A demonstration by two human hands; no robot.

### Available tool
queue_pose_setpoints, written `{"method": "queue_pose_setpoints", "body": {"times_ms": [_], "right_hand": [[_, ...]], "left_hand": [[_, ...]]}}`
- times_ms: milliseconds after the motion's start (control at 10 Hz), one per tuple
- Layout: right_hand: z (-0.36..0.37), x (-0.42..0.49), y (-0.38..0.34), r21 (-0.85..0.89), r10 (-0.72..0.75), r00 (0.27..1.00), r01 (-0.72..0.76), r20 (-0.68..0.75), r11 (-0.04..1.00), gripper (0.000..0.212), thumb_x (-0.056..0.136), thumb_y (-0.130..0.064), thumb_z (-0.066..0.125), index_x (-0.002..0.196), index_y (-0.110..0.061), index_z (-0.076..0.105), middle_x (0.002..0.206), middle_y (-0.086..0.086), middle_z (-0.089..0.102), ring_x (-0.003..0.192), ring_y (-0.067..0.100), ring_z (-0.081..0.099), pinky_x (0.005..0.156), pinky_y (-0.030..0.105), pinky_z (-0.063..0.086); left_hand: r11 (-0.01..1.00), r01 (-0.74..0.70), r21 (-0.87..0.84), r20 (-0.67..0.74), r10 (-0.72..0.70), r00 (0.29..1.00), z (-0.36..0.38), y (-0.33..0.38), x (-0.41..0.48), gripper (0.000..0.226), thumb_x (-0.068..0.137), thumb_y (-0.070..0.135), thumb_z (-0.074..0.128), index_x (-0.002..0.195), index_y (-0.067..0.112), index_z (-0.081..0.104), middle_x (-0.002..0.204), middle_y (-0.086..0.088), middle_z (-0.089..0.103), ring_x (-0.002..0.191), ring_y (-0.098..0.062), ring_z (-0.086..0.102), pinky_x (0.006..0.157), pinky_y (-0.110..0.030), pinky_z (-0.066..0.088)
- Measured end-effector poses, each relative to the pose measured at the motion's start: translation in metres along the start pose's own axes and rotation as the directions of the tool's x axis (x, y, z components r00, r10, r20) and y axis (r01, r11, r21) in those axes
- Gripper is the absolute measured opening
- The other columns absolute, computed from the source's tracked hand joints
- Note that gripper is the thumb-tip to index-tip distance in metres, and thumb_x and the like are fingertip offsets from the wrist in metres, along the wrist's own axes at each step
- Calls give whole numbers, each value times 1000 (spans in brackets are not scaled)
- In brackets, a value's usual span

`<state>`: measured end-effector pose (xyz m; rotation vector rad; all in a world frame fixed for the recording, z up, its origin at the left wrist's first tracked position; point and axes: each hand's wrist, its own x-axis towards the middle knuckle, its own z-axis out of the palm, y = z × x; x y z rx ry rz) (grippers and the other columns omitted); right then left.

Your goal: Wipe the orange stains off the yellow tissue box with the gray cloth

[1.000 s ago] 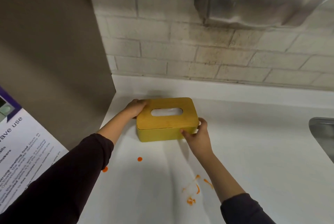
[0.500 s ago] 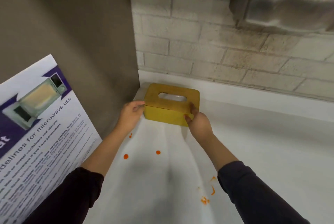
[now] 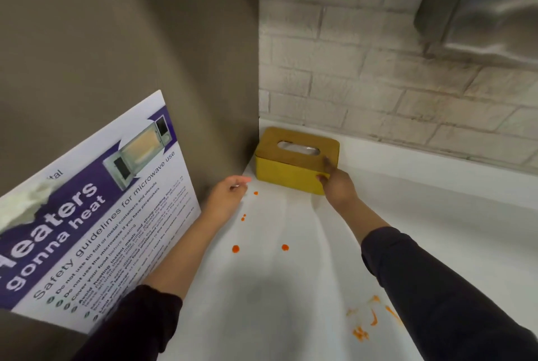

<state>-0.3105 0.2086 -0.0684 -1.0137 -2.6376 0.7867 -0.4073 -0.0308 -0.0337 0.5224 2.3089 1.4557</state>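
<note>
Against the back corner of a white bench (image 3: 291, 288), the yellow tissue box (image 3: 294, 170) sits under the fingers (image 3: 327, 163) of the right hand (image 3: 337, 186), which press its near right corner without closing round it. Just left of the box, the left hand (image 3: 230, 194) hangs loosely open and empty. No gray cloth is in view — fetching it looks the next need. Orange stains (image 3: 284, 247) dot the bench below both hands; a microwave-safety poster (image 3: 87, 215) and pale brick wall (image 3: 378, 84) frame the corner.
</note>
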Motion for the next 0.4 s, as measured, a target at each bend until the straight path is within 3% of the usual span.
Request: {"method": "queue_pose_setpoints", "body": {"times_ms": [100,200,300,400], "right_hand": [[-1,3,-3,4,-16,1000,16,10,1000,56,95,-19,47,144,-17,21,117,23,61,103,39,58,84,37,46],[-2,6,-3,-12,-10,1000,10,22,1000,58,94,-21,48,145,-17,20,121,23,60,106,39,57,88,39,46],[-11,0,-8,-153,14,993,4,118,988,70,92,-27,50,146,-17,8,120,22,60,107,38,57,88,41,46],[-23,1,-16,-287,5,983,48,181,957,78,90,-34,52,146,-12,3,118,20,60,107,36,57,84,40,46]], "left_hand": [[1000,-12,0,20,12,1000,2,1,-2,24,91,13,48,108,18,65,113,-4,61,96,-13,53,79,-22,39],[999,-33,16,33,32,999,8,1,-1,22,92,12,48,106,16,65,110,-3,60,88,-8,55,67,-7,42],[997,-63,51,92,58,994,14,9,1,22,92,12,49,106,13,65,110,-9,62,81,-4,55,56,4,39],[994,-94,58,169,83,982,20,33,11,23,90,7,50,107,5,65,116,-16,64,102,-23,59,71,-8,43]]}}
